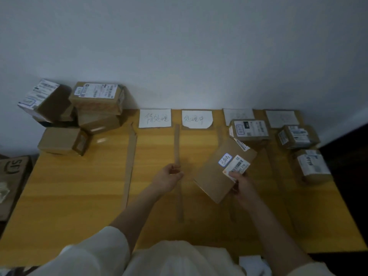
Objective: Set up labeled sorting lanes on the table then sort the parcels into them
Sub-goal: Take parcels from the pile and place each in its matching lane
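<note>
A flat brown parcel is held tilted above the desk, right of centre, over the strip between the second and third lanes. The right hand is clamped on its near right corner, thumb on the barcode label. The left hand is closed around the near part of a cardboard divider strip, which runs away toward the far edge.

Four paper lane labels lie along the far edge, separated by strips. The third lane has one sorted parcel and the fourth has two. An unsorted stack sits at the far left corner.

Risks, as I judge them: a one-corner grip on a tilted parcel may let it swing or slip and knock the sorted box just beyond it. The left hand could drag the loose divider askew and blur the lane boundary. The small handwritten sticker is hard to read in this light, so a mis-sort is possible.

The desk is yellow wood grain, against a plain pale wall; the room is dim. Another cardboard box stands on the floor at the left.
</note>
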The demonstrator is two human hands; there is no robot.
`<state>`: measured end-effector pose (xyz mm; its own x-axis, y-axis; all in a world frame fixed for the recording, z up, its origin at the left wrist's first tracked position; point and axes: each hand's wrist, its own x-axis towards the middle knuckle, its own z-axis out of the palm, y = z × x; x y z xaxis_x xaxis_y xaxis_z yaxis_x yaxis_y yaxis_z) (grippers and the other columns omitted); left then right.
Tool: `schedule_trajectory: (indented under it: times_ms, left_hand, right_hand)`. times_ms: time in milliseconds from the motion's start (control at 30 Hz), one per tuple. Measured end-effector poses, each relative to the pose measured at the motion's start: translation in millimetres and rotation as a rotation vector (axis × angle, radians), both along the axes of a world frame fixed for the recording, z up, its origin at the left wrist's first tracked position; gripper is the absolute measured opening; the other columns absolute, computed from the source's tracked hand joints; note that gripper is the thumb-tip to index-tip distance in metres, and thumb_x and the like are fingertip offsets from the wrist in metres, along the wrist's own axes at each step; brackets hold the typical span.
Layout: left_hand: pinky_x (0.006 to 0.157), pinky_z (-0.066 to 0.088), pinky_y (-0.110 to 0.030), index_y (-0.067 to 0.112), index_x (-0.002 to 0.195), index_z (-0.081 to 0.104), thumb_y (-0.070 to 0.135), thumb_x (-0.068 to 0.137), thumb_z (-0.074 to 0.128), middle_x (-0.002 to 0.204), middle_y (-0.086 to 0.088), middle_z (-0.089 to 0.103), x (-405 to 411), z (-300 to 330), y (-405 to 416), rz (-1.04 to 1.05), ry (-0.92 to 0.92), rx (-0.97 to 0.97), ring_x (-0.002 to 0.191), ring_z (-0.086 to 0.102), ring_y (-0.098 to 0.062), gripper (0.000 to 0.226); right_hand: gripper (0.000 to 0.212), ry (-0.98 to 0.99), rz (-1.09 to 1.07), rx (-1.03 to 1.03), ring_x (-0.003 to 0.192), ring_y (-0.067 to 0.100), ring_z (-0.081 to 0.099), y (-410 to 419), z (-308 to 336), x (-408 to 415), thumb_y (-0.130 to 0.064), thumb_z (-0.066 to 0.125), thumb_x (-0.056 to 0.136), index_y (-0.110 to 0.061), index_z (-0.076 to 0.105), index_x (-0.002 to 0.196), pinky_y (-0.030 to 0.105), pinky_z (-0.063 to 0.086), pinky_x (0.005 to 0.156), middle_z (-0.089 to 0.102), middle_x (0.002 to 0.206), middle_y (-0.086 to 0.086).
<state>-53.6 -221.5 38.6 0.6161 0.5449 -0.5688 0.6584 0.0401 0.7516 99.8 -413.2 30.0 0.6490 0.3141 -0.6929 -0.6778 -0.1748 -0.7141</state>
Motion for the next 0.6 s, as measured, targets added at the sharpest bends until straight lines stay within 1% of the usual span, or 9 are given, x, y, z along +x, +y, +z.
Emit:
schedule_trajectory:
  times_ms: [67,167,267,333,367,400,433,500,600]
  left_hand:
    - [0.089,0.047,-0.030,0.016,0.130,0.055,0.028,0.093,0.060,0.124,-0.003,0.060,11.6,-4.9,-13.3,-0.052,0.035,0.019,0.106,0.057,-0.017,0.039]
    - [0.094,0.046,-0.033,0.014,0.134,0.052,0.028,0.093,0.059,0.130,-0.005,0.056,27.1,-13.3,-30.7,-0.138,0.080,0.011,0.116,0.055,-0.021,0.044]
    - [0.101,0.045,-0.037,0.015,0.137,0.050,0.031,0.093,0.059,0.137,-0.006,0.053,40.3,-22.4,-43.3,-0.209,0.143,0.017,0.123,0.052,-0.024,0.047]
    - [0.105,0.043,-0.039,0.014,0.139,0.048,0.031,0.093,0.059,0.142,-0.008,0.049,48.4,-28.1,-50.4,-0.254,0.184,0.031,0.128,0.049,-0.023,0.050]
    - [0.105,0.043,-0.037,0.014,0.140,0.047,0.031,0.093,0.059,0.144,-0.008,0.048,51.6,-29.9,-53.6,-0.270,0.208,0.036,0.130,0.048,-0.023,0.051]
    - [0.103,0.043,-0.034,0.015,0.141,0.045,0.031,0.094,0.058,0.145,-0.007,0.046,54.5,-31.1,-57.0,-0.283,0.229,0.038,0.130,0.047,-0.024,0.052]
    - [0.101,0.044,-0.032,0.015,0.143,0.044,0.031,0.094,0.058,0.147,-0.008,0.044,56.7,-33.0,-59.8,-0.293,0.248,0.036,0.131,0.046,-0.024,0.053]
    - [0.103,0.044,-0.035,0.015,0.144,0.041,0.030,0.095,0.057,0.149,-0.009,0.041,59.8,-36.7,-64.7,-0.324,0.281,0.035,0.133,0.044,-0.025,0.054]
    - [0.106,0.041,-0.035,0.013,0.146,0.036,0.032,0.095,0.056,0.151,-0.010,0.038,63.5,-39.1,-69.6,-0.374,0.348,0.011,0.134,0.042,-0.027,0.058]
  right_hand:
    - [0.017,-0.018,-0.047,-0.058,0.098,0.029,0.059,-22.2,-3.6,17.9,-0.012,0.058,0.090,-0.021,0.060,0.104,0.048,0.048,0.088,0.063,0.113,0.013]
    - [0.030,0.003,-0.114,-0.104,0.098,0.030,0.060,-48.0,-14.7,39.7,-0.014,0.057,0.088,-0.013,0.059,0.119,0.047,0.049,0.086,0.064,0.114,0.016]
    - [0.035,0.039,-0.131,-0.181,0.091,0.029,0.059,-63.8,-20.5,55.6,-0.010,0.051,0.089,-0.010,0.054,0.124,0.043,0.051,0.079,0.062,0.106,0.015]
    - [0.038,0.039,-0.101,-0.249,0.082,0.026,0.057,-71.3,-25.9,67.2,-0.008,0.048,0.089,-0.008,0.052,0.126,0.035,0.048,0.068,0.061,0.103,0.014]
    - [0.038,0.025,-0.090,-0.287,0.079,0.026,0.056,-74.2,-29.0,73.4,-0.006,0.047,0.089,-0.006,0.051,0.127,0.032,0.045,0.063,0.060,0.105,0.016]
    - [0.040,-0.007,-0.088,-0.320,0.081,0.026,0.056,-76.1,-31.9,79.3,-0.005,0.048,0.089,-0.005,0.050,0.129,0.031,0.043,0.063,0.060,0.112,0.018]
    - [0.044,-0.040,-0.091,-0.345,0.087,0.028,0.056,-78.2,-34.4,85.3,-0.004,0.049,0.089,-0.004,0.047,0.133,0.031,0.042,0.067,0.059,0.120,0.021]
    - [0.050,-0.077,-0.080,-0.384,0.099,0.029,0.054,-80.2,-35.7,96.5,-0.003,0.051,0.091,-0.005,0.040,0.140,0.034,0.040,0.077,0.055,0.131,0.021]
    - [0.046,-0.119,-0.003,-0.403,0.097,0.026,0.051,-81.0,-34.6,110.8,-0.004,0.051,0.093,-0.004,0.044,0.138,0.033,0.037,0.078,0.056,0.131,0.019]
